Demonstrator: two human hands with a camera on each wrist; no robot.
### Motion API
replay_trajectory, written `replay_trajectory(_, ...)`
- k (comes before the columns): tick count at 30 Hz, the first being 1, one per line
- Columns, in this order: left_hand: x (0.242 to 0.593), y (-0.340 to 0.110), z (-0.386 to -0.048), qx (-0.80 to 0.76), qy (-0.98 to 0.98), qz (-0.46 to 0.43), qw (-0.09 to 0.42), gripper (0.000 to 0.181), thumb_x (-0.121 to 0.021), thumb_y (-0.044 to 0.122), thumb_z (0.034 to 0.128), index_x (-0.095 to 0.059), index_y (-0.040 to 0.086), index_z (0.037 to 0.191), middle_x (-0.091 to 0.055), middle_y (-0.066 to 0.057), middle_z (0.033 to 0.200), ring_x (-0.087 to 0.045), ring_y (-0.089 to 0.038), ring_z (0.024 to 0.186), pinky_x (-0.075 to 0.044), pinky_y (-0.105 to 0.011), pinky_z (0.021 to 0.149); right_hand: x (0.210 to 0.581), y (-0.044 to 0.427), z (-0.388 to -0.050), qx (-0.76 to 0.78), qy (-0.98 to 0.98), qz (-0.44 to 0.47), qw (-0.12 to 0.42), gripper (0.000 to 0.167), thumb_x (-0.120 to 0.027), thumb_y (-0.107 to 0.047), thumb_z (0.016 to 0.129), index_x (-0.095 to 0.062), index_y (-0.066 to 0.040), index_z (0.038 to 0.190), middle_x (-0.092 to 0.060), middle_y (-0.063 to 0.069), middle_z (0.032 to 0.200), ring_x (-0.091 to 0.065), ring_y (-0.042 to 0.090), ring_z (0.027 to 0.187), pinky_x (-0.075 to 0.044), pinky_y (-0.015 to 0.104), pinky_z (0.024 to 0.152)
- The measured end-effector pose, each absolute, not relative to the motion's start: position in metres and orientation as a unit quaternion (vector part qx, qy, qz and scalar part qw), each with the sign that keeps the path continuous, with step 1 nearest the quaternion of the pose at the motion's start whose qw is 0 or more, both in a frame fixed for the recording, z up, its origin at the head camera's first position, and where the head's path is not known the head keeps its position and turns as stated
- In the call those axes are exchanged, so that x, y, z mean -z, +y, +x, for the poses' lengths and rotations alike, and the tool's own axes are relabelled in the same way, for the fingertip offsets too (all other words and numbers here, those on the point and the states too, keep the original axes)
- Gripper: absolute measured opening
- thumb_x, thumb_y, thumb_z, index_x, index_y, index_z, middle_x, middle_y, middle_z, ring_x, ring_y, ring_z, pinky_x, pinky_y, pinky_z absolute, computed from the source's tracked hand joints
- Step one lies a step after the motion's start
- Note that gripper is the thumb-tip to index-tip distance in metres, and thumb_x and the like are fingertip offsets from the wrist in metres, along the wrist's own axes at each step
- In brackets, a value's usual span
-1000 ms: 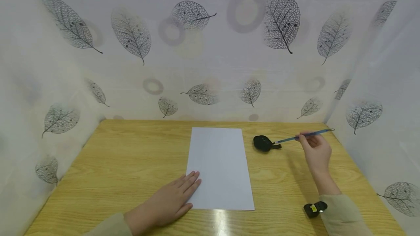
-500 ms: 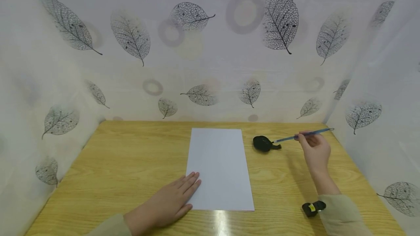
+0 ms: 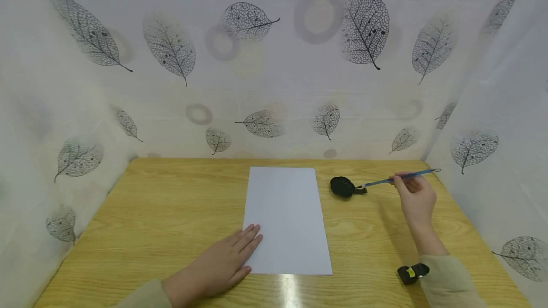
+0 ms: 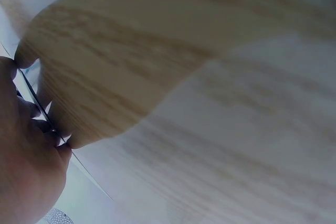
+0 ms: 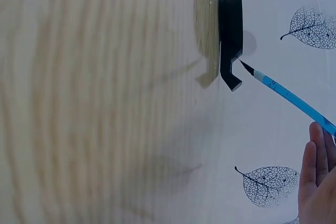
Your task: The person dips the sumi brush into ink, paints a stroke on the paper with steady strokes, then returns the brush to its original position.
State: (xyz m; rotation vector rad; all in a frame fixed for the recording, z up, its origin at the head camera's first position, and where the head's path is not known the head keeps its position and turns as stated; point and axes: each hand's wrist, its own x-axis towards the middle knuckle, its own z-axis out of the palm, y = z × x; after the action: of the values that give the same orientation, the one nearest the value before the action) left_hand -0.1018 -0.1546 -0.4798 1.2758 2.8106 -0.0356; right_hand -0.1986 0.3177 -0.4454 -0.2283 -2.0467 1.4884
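My right hand [image 3: 417, 201] pinches a blue-handled ink brush [image 3: 381, 181] near the middle of its handle. In the right wrist view the dark pointed tip of the brush [image 5: 286, 94] meets the rim of a small black ink dish [image 5: 231, 24], on the side with the short handle. That ink dish [image 3: 342, 187] lies on the table, right of a blank white sheet of paper [image 3: 284, 222]. My left hand [image 3: 218, 263] rests flat with fingers extended over the paper's lower left edge. Only part of the left hand [image 4: 31, 166] shows in the left wrist view.
The wood-grain table [image 3: 180, 194] is glossy. A leaf-patterned curtain [image 3: 274, 84] rises behind it and along both sides. A black wrist-worn device [image 3: 412, 274] sits beside the right sleeve [image 3: 447, 277].
My right hand has shifted slightly right, drawing the brush tip back from the dish's bowl toward its handle side. The left hand and the paper stay put.
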Motion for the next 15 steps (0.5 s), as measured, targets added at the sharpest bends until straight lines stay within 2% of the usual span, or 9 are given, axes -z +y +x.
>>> replay_trajectory(7,0.4796,-0.1543,-0.1019,0.011,0.91,0.413,0.028,0.065,-0.039,0.044,0.1141,-0.035,0.005,0.165,-0.03,-0.013,0.175,-0.033,-0.027,0.162,-0.037,-0.042,0.13,0.4417,0.3183,-0.1969,-0.549,-0.773,-0.09,0.303,0.017,-0.069,-0.004,0.101,-0.07,0.011,0.109,-0.071,-0.033,0.08,-0.07,-0.014,0.074,-0.055,0.002,0.077)
replay_trajectory(15,0.4788,-0.154,-0.1019,0.011,0.911,0.411,0.033,0.065,-0.038,0.044,0.1143,-0.034,0.005,0.166,-0.029,-0.013,0.176,-0.032,-0.026,0.162,-0.037,-0.043,0.13,0.4372,0.3164,-0.1959,-0.56,-0.763,-0.086,0.311,0.009,-0.069,-0.006,0.102,-0.074,0.001,0.102,-0.073,-0.029,0.081,-0.072,-0.011,0.074,-0.056,0.004,0.077)
